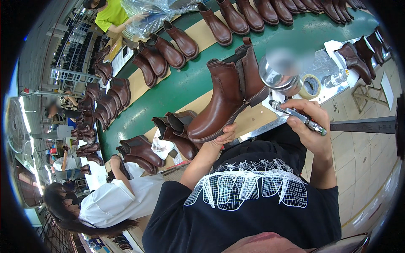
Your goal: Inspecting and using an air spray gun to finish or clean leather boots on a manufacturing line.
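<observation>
A brown leather ankle boot [225, 90] with a dark stretch panel and a pull tab is raised in front of me, toe toward the lower left. My left hand [227, 134] grips it from below, its fingers along the sole. Closed around a slim metal pen-shaped tool [301, 116] is my right hand [314, 122]. That tool has a dark tip and a green end, and its exact kind is unclear. The tip points at the boot's heel, apart from it. Behind the heel stands a shiny round metal container [280, 76], partly blurred.
A green work table [130, 122] bears brown boots [221, 25] in rows. A roll of tape [311, 86] and a clear glass bottle [335, 79] lie right of the container. A black bar [363, 125] juts in at right. A person in a white shirt [114, 206] works at left.
</observation>
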Demonstrator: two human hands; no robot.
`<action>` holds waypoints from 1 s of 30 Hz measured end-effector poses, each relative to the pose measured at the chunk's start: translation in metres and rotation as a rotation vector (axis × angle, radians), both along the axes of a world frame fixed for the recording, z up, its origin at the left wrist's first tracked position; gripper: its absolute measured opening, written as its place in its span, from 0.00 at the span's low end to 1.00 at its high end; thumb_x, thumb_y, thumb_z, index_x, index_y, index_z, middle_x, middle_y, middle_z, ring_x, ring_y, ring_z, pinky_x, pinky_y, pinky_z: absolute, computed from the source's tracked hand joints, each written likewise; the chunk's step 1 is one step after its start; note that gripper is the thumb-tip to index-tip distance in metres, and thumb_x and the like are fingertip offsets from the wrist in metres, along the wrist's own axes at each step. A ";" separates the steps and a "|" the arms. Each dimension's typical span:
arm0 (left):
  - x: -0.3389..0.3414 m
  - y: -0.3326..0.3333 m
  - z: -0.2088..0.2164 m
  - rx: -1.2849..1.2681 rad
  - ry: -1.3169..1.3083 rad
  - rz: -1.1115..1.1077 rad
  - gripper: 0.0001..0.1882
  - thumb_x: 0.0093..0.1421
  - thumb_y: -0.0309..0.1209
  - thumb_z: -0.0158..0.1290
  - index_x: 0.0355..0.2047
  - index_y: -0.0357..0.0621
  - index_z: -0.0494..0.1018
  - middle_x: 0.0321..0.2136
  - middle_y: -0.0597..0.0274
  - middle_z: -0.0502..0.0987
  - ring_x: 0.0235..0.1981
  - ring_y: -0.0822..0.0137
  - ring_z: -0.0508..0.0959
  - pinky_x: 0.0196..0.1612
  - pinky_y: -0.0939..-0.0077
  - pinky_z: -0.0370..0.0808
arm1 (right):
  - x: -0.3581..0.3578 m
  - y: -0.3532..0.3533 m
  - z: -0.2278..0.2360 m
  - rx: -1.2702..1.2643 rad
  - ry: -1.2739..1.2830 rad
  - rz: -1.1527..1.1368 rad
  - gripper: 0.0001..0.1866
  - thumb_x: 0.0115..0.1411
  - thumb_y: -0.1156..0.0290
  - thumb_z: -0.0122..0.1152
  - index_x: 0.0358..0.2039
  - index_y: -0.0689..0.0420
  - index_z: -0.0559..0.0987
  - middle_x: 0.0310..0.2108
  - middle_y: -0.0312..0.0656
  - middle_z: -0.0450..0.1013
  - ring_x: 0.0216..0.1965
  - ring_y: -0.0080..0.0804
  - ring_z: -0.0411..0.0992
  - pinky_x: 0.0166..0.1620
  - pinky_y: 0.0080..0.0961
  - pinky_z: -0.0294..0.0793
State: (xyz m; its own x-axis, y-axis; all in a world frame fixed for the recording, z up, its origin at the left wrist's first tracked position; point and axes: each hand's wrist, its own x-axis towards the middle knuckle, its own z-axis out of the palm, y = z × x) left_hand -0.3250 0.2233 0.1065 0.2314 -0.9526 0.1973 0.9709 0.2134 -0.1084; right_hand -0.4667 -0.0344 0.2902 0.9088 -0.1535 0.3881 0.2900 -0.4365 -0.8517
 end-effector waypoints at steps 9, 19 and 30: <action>-0.013 0.004 0.002 -0.006 -0.034 0.027 0.35 0.66 0.57 0.41 0.64 0.47 0.59 0.32 0.40 0.69 0.15 0.53 0.73 0.14 0.74 0.66 | 0.014 -0.018 0.000 0.168 -0.062 -0.162 0.11 0.63 0.75 0.59 0.45 0.65 0.79 0.37 0.35 0.76 0.34 0.14 0.68 0.37 0.12 0.65; -0.015 -0.005 0.035 0.257 -0.195 0.390 0.44 0.61 0.63 0.43 0.65 0.41 0.56 0.52 0.30 0.67 0.43 0.26 0.74 0.31 0.40 0.80 | 0.012 0.003 0.006 0.069 -0.089 -0.065 0.11 0.58 0.73 0.64 0.42 0.63 0.81 0.36 0.41 0.79 0.33 0.22 0.72 0.39 0.18 0.68; -0.011 -0.004 0.033 0.221 -0.186 0.387 0.41 0.62 0.61 0.43 0.64 0.42 0.58 0.54 0.39 0.69 0.47 0.25 0.71 0.28 0.38 0.77 | 0.007 0.010 -0.015 0.083 -0.065 -0.065 0.11 0.57 0.73 0.66 0.40 0.61 0.82 0.33 0.39 0.78 0.27 0.21 0.69 0.34 0.20 0.67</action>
State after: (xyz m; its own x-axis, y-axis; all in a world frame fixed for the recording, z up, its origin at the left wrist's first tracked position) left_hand -0.3358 0.2191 0.1398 0.5568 -0.8276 0.0715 0.8145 0.5608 0.1487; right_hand -0.4602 -0.0242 0.2756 0.8692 -0.2448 0.4297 0.3196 -0.3850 -0.8658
